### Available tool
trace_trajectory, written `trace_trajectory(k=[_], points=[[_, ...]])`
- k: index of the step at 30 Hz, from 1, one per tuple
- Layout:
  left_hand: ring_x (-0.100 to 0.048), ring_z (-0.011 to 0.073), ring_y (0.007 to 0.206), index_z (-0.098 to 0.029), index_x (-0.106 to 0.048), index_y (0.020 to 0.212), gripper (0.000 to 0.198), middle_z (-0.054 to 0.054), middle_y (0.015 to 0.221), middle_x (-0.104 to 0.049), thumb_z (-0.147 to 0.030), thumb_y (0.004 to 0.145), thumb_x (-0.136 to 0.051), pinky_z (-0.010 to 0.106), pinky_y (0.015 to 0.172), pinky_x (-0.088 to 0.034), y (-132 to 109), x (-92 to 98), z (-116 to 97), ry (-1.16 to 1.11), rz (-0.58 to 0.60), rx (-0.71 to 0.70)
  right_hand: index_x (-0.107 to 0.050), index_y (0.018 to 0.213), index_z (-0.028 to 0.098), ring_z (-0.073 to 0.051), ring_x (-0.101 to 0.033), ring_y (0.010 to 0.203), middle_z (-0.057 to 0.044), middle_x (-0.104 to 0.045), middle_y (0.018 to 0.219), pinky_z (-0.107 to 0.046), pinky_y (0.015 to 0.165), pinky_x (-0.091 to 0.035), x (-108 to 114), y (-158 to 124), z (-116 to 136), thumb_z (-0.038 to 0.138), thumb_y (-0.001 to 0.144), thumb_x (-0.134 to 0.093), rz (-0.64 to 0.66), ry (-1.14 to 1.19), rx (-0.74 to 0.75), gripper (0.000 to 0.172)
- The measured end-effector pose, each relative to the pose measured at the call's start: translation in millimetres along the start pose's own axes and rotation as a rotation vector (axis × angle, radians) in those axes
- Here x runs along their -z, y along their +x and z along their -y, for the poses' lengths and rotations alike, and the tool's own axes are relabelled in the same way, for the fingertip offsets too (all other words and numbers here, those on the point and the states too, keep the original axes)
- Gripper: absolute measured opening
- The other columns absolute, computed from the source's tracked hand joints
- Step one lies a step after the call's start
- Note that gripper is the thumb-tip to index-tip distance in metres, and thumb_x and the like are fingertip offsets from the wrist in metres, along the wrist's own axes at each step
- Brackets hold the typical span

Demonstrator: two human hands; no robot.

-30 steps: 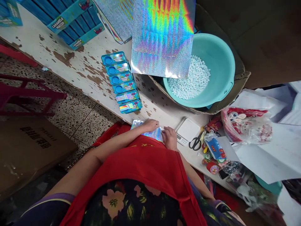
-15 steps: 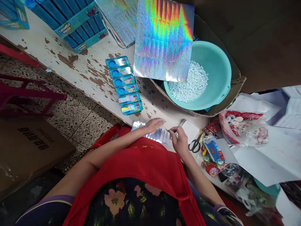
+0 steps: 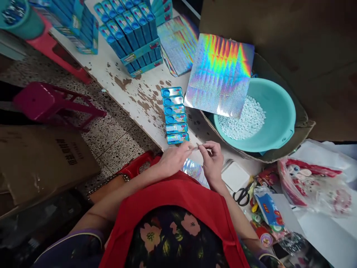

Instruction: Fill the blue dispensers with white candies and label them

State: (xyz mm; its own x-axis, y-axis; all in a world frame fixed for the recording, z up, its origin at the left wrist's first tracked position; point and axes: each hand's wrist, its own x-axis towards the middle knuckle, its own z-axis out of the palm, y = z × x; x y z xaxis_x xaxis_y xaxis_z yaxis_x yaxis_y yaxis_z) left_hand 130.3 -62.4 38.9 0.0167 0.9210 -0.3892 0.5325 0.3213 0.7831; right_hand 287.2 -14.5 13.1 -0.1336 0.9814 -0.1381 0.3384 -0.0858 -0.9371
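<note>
My left hand [image 3: 176,159] and my right hand [image 3: 213,160] meet fingertip to fingertip over the near edge of the table. Both pinch a small, thin sticker strip, mostly covered by the fingers. Below them a shiny holographic sticker sheet [image 3: 193,168] lies flat, partly hidden by my right hand. Just beyond the fingers, several blue candy tins [image 3: 175,118] labelled "Caramelo Macizo" lie in a column. The two nearest tins carry a shiny strip across the round recess; the farther ones show a bare blue circle.
A turquoise basin [image 3: 279,123] of white candies stands in a cardboard box, a large holographic sheet [image 3: 220,74] over its rim. Stacked tins [image 3: 131,33] stand at the back left. Black scissors [image 3: 242,196], white cards [image 3: 235,175] and clutter lie right. A pink stool [image 3: 47,102] stands left.
My left hand has lifted off the sticker sheet and come to my right hand's fingertips, closing into a pinch. The view has shifted, showing more of the stacked tins on the left.
</note>
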Motion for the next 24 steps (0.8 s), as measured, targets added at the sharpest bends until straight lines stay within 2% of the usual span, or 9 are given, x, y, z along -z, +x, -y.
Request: trace_trajectory(k=[2,5,8,10,14,17,20,22,24], points=[[-0.055,0.0129,0.060,-0.021,-0.055,0.094,0.019,-0.002,0.066,-0.059,-0.036,0.090,-0.043,0.023,0.058,-0.038,-1.1,22.7,9.3,-0.053,-0.112,0.066,-0.062,0.077,0.019,-0.015,-0.056,0.087,-0.003,-0.055,0.089,-0.029,0.075,-0.047,-22.2,14.4,13.1,0.035,0.079,-0.065,0.042,-0.009,0.102,0.016],[-0.049,0.0089,0.046,-0.018,-0.052,0.084,0.019,-0.004,0.059,-0.055,-0.037,0.086,-0.049,0.020,0.048,-0.036,9.0,51.0,32.5,-0.267,-0.183,0.108,-0.063,0.076,0.020,-0.016,-0.055,0.089,-0.003,-0.056,0.088,-0.033,0.081,-0.046,-55.7,36.1,25.3,0.033,0.080,-0.063,0.071,-0.061,0.207,0.014],[-0.043,0.0063,0.040,-0.018,-0.049,0.089,0.017,-0.006,0.056,-0.052,-0.034,0.085,-0.050,0.018,0.042,-0.033,27.1,69.7,55.7,-0.460,-0.227,0.065,-0.063,0.075,0.020,-0.018,-0.054,0.093,-0.003,-0.058,0.088,-0.036,0.088,-0.042,-83.1,55.3,27.6,0.032,0.081,-0.062,0.030,-0.161,0.271,0.014],[-0.041,0.0059,0.040,-0.019,-0.046,0.093,0.015,-0.007,0.054,-0.049,-0.030,0.085,-0.049,0.017,0.041,-0.032,38.7,76.0,66.8,-0.497,-0.262,0.021,-0.063,0.074,0.019,-0.019,-0.052,0.095,-0.004,-0.056,0.090,-0.037,0.090,-0.040,-94.9,64.8,26.2,0.032,0.080,-0.063,-0.005,-0.209,0.286,0.014],[-0.039,0.0063,0.044,-0.020,-0.041,0.092,0.011,-0.008,0.054,-0.045,-0.025,0.084,-0.047,0.017,0.044,-0.032,53.8,72.7,79.2,-0.487,-0.289,-0.054,-0.060,0.072,0.019,-0.021,-0.050,0.097,-0.006,-0.051,0.092,-0.040,0.091,-0.038,-103.8,75.4,22.8,0.029,0.078,-0.062,0.011,-0.261,0.267,0.012],[-0.038,0.0065,0.044,-0.021,-0.037,0.093,0.014,-0.009,0.055,-0.042,-0.028,0.085,-0.045,0.017,0.043,-0.031,58.8,60.5,84.4,-0.614,-0.309,-0.087,-0.056,0.072,0.018,-0.022,-0.049,0.096,-0.006,-0.049,0.091,-0.039,0.090,-0.039,-103.8,80.4,21.3,0.025,0.075,-0.061,0.039,-0.290,0.250,0.009],[-0.038,0.0066,0.040,-0.022,-0.033,0.096,0.016,-0.011,0.055,-0.040,-0.031,0.087,-0.042,0.018,0.042,-0.032,61.2,50.5,89.8,-0.733,-0.348,-0.054,-0.050,0.080,0.018,-0.020,-0.049,0.088,-0.005,-0.049,0.091,-0.037,0.083,-0.042,-101.4,86.9,19.3,0.027,0.068,-0.066,0.048,-0.294,0.152,0.021],[-0.040,0.0071,0.038,-0.022,-0.033,0.100,0.017,-0.010,0.055,-0.042,-0.029,0.087,-0.042,0.019,0.042,-0.034,61.8,47.5,94.7,-0.662,-0.363,0.008,-0.047,0.086,0.019,-0.017,-0.050,0.081,-0.003,-0.051,0.090,-0.034,0.078,-0.043,-99.0,90.7,18.0,0.029,0.066,-0.066,0.076,-0.257,0.073,0.029],[-0.044,0.0086,0.039,-0.021,-0.038,0.104,0.020,-0.009,0.055,-0.047,-0.025,0.086,-0.043,0.021,0.044,-0.039,61.0,44.9,99.4,-0.486,-0.355,0.086,-0.045,0.090,0.020,-0.016,-0.051,0.076,-0.002,-0.053,0.088,-0.033,0.074,-0.044,-96.9,92.6,17.3,0.033,0.068,-0.065,0.113,-0.208,0.027,0.033]])
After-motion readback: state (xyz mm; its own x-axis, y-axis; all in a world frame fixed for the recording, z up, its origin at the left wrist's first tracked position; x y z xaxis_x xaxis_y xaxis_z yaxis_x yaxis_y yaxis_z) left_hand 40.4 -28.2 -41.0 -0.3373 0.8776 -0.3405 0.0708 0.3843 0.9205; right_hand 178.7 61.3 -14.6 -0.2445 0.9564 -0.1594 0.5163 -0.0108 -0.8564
